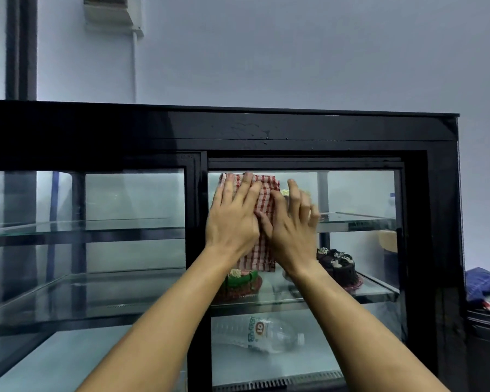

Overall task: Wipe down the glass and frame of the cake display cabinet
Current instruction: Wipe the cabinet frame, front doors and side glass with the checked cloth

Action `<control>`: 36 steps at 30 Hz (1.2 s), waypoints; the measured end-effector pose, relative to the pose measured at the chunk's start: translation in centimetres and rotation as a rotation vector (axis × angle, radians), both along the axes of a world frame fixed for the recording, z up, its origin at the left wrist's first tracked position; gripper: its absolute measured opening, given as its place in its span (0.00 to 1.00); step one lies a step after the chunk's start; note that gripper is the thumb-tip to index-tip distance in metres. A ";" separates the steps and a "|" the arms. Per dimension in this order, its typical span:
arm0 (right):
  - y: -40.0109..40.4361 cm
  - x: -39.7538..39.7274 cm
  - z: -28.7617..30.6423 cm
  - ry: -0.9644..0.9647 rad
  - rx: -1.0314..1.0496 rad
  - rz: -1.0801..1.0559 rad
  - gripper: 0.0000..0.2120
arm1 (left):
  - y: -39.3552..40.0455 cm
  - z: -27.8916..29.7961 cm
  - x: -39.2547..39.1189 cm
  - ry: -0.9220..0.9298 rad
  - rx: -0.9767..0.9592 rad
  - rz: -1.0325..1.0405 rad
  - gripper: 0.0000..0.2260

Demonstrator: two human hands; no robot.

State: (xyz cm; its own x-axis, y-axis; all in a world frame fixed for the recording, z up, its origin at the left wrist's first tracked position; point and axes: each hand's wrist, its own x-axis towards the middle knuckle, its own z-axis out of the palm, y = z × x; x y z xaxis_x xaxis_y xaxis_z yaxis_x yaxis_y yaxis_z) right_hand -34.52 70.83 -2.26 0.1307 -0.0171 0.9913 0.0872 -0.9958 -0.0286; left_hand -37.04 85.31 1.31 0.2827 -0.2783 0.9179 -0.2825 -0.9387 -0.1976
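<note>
The cake display cabinet has a glossy black frame [294, 128] and sliding glass doors. A red-and-white checked cloth [262, 256] lies flat against the upper left part of the right glass door [359, 193]. My left hand [234, 216] presses on the cloth with straight, spread fingers. Beside it, my right hand [292, 224] rests on the cloth's right edge and the glass, its fingers slightly bent. Both forearms reach up from the bottom of the view.
Behind the right door stand a green-topped cake [242, 284] and a chocolate cake [340, 267] on a glass shelf, with a plastic bottle [266, 333] lying below. The left glass door [130, 193] shows bare shelves. A blue cloth [481, 282] lies on something dark at far right.
</note>
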 end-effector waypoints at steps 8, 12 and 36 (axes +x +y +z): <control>2.5 -0.1 0.3 0.010 -0.214 0.228 0.28 | 5.1 3.7 -0.2 -0.042 0.367 0.263 0.28; 4.3 -0.8 1.0 0.098 -0.094 0.241 0.31 | 8.8 3.4 0.4 -0.174 0.335 0.162 0.28; 9.1 1.6 4.5 -0.043 -0.013 0.177 0.29 | 9.4 2.3 1.0 -0.229 0.009 -0.050 0.30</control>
State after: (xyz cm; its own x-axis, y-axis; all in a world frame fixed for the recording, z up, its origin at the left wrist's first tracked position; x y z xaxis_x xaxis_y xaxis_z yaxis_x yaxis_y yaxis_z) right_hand -32.95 79.98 2.29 0.0880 0.0154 0.9960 0.2619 -0.9651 -0.0082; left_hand -36.08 94.72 3.60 0.0532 -0.2951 0.9540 -0.2755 -0.9226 -0.2700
